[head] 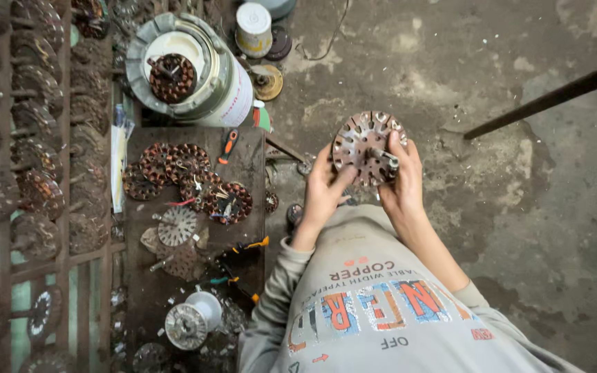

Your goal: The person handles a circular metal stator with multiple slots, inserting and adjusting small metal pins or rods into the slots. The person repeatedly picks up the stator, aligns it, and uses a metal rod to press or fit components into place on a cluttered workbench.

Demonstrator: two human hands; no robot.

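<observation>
A round, rusty brown stator core [362, 144] with slots around its rim and a short metal shaft at its middle is held up over the concrete floor. My left hand [324, 188] grips its lower left edge, fingers curled under it. My right hand [401, 178] clasps its right side, with the fingers near the shaft. Both grey sleeves are pushed up from the wrists.
A dark low workbench [250, 159] on the left carries several copper-wound stators [195, 181], bare cores, an orange-handled tool [228, 145] and a metal spool [191, 321]. A large white drum [191, 69] stands behind it. Racks of stators [36, 138] fill the far left. A dark bar [554, 97] crosses at upper right.
</observation>
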